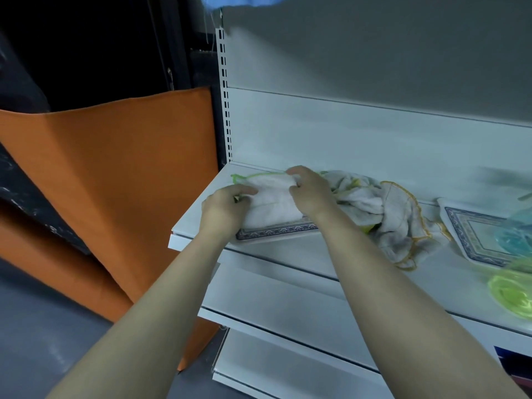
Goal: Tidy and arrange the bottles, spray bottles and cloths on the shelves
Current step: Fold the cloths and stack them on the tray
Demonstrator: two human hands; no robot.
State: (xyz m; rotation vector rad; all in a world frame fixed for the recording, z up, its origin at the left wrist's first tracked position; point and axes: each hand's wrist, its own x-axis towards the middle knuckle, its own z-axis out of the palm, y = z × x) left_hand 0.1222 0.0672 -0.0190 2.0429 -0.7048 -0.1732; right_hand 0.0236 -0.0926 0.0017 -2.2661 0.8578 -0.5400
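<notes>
A white cloth with a green hem (pixel 272 201) lies folded at the left end of the white shelf (pixel 190 217), on top of a flat piece with a blue patterned border (pixel 276 232). My left hand (pixel 224 208) grips its left edge and my right hand (pixel 309 191) pinches its upper right part. Just right of my right wrist sits a crumpled heap of white cloths with yellow-orange hems (pixel 385 217). A blurred teal bottle (pixel 518 231) and a yellow-green bottle (pixel 512 292) stand at the far right.
A second patterned mat (pixel 475 234) lies on the shelf under the bottles. Lower white shelves (pixel 288 306) step out below. An orange sheet (pixel 115 180) hangs to the left of the shelf unit over a grey floor. Blue fabric (pixel 239 0) shows at the top edge.
</notes>
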